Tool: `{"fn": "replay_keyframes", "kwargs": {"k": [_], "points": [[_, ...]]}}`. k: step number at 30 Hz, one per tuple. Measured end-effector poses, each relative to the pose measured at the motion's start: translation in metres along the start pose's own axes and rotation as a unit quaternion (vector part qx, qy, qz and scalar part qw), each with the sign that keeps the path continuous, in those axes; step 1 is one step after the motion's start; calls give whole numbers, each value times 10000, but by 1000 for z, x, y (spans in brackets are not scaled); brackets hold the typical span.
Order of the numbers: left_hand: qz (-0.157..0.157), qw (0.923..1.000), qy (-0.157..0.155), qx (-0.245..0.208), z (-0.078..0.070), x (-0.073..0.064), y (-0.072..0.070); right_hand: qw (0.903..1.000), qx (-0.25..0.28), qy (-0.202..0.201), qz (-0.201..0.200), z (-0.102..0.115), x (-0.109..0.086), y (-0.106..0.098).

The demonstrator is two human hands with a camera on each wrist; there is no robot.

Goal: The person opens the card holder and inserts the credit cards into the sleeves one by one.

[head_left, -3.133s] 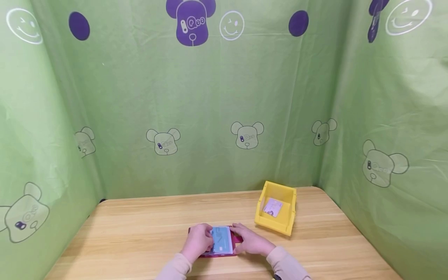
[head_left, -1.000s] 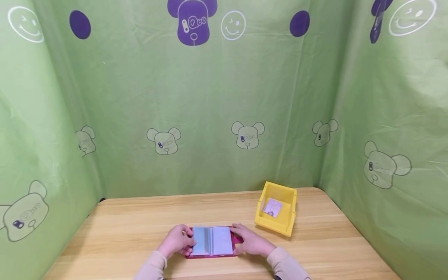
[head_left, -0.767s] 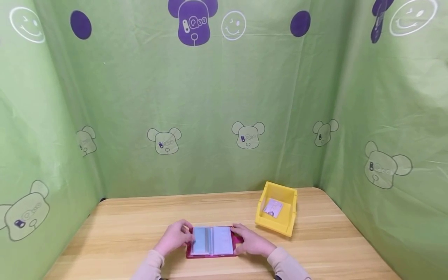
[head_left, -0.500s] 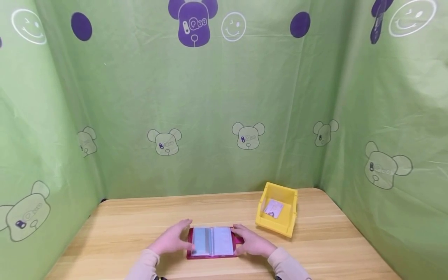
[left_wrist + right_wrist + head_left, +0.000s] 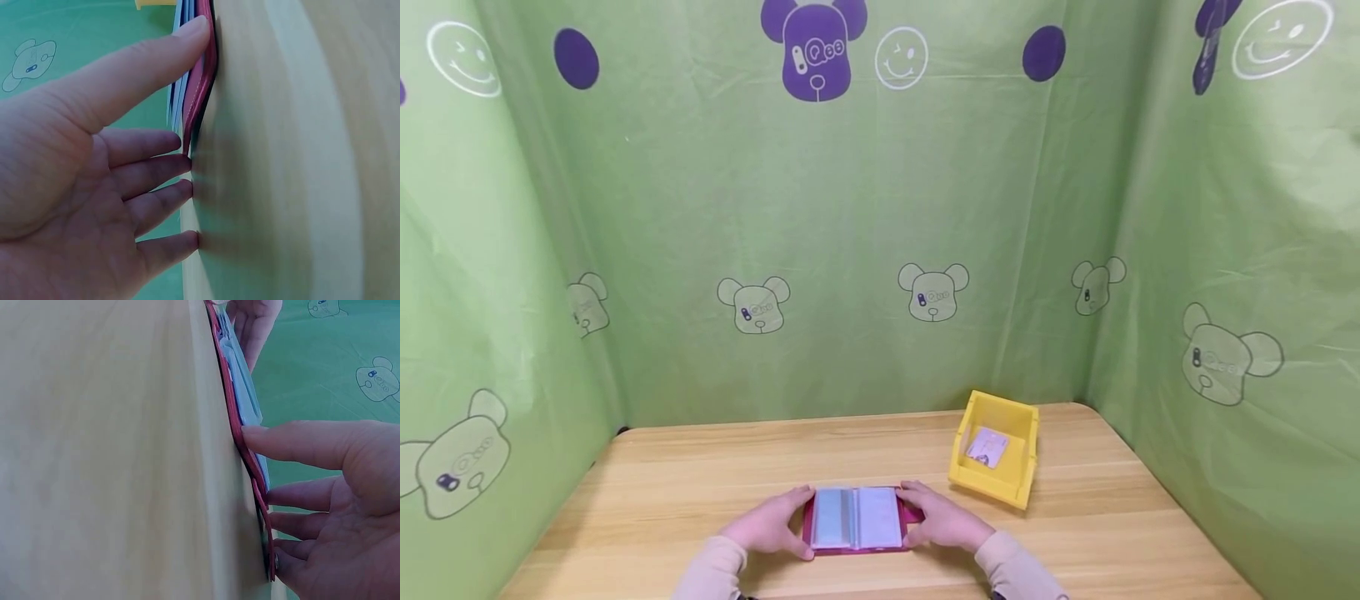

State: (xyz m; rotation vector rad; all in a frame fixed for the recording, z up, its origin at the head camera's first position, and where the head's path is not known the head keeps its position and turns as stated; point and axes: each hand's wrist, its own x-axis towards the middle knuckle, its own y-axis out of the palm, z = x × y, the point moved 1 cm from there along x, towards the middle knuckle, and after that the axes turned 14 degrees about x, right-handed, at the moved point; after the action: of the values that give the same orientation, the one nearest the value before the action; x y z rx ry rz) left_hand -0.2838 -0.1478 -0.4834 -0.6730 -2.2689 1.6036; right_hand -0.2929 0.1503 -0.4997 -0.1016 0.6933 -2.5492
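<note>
A red card holder (image 5: 859,551) lies spread out on the table, with pale blue plastic sleeves (image 5: 877,517) on both sides of its middle fold. My left hand (image 5: 769,525) is at its left side, fingers spread; in the left wrist view the thumb (image 5: 190,34) touches the red cover's edge and the other fingers extend toward the tabletop. On the right side, my right hand (image 5: 946,521) rests along the cover, its thumb (image 5: 259,439) against the near edge. Its other fingers reach the strap side in the right wrist view, where a closure strap (image 5: 913,516) sticks out.
A yellow bin (image 5: 995,486) stands at the back right of the wooden table (image 5: 700,467), with a pinkish-purple card (image 5: 988,447) inside. Green printed curtains (image 5: 850,358) enclose the table at the back and both sides.
Earlier my left hand was over the sleeves beside a blue card. It has turned the leaf to the left, let go and moved to the holder's left edge. My right hand has stayed put.
</note>
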Motion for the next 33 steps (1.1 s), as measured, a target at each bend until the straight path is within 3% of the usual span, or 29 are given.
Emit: {"fn": "replay_keyframes", "kwargs": {"k": [3, 8, 13, 17, 22, 28, 30, 33], "points": [[-24, 10000, -8, -7, -2, 1, 1, 9999, 82, -73, -101, 2, -2, -6], [-21, 10000, -5, -12, -6, 1, 3, 9965, 705, -172, -408, 8, -7, -28], [-29, 10000, -13, -3, -7, 0, 3, 9868, 1147, -243, -1115, 17, -6, -63], [-55, 10000, -10, -45, -7, 0, 3, 9667, 1601, -236, -1984, 21, -1, -90], [-93, 10000, 2, -7, -4, 0, 3, 9272, 2277, -122, -2972, 16, 9, -115], [-104, 9999, -8, 38, -1, 1, 4, 8840, 3208, 236, -3393, -2, 18, -131], [-90, 9999, -28, 38, -1, 2, 4, 8753, 3401, 404, -3413, -7, 20, -133], [-71, 9999, -59, 50, 0, 2, 4, 8711, 3536, 620, -3353, -15, 21, -135]]}}
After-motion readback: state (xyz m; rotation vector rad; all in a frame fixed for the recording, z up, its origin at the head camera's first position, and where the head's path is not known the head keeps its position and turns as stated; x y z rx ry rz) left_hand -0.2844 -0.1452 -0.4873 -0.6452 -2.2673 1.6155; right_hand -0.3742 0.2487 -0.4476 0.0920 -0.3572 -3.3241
